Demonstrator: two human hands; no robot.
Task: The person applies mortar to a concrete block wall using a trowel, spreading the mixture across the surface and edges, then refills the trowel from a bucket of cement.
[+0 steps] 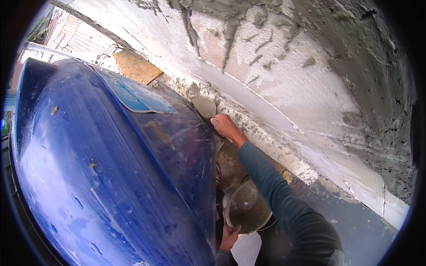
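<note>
My right hand (227, 126) reaches forward between a big blue plastic tank and the wall, fingers closed around a handle they mostly hide. Beyond the fingers shows the rounded grey blade of a trowel (204, 107), close to the rough ledge at the wall's foot. Nearer to me, a round bucket (228, 201) stands tilted, with grey residue or mortar inside; my right forearm partly covers it. My left hand (229, 237) grips the near left side of its rim, thumb over the edge.
The blue tank (102, 159) with a blue label (133, 95) fills the left side. On the right rises a pale wall (275, 75) with patches of grey mortar (372, 88). A rough ledge (266, 137) runs along its base. Farther off lie a yellowish board (135, 66) and corrugated sheeting (71, 35).
</note>
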